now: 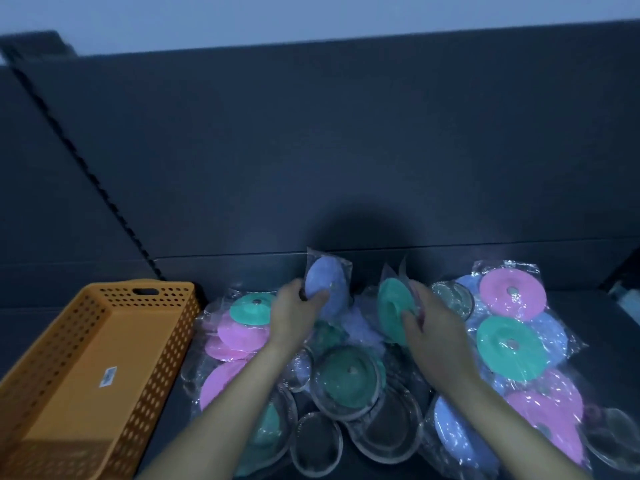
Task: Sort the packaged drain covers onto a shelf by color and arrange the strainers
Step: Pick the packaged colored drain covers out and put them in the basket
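Round clear strainers (317, 441) nearest | left hand (294, 308), fingers (320, 296) round bagged blue drain cover (327, 284) | right hand (431, 322) pinches bagged teal drain cover (393, 306) | keep colours apart

The left forearm (221, 407) and right forearm (502, 410) are stretching forward side by side. The left hand (294, 308) is curling fingers and thumb round a blue packaged cover (327, 284) above it; the right hand (434, 329) is pinching a green packaged cover (393, 306) just left of its knuckles
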`<move>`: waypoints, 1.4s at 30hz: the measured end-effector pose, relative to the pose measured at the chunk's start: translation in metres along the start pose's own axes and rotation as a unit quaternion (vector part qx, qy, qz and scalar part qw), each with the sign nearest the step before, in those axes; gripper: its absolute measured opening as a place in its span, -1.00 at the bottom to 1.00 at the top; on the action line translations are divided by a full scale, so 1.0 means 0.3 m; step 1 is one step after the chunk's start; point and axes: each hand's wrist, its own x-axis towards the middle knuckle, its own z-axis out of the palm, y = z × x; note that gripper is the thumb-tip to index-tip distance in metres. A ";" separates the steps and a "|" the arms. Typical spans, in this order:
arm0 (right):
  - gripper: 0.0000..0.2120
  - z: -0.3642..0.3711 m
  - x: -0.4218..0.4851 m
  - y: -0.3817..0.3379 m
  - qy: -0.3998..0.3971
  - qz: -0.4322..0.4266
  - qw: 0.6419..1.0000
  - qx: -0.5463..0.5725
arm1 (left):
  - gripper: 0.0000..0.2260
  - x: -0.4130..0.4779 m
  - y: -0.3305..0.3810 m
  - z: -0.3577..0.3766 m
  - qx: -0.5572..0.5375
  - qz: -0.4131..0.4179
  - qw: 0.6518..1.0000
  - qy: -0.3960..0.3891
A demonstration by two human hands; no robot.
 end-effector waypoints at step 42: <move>-0.78 0.084 0.009 -0.206 -0.007 0.086 0.969 0.231 | -0.77 -0.157 0.030 -0.215 -0.175 0.027 0.978 0.107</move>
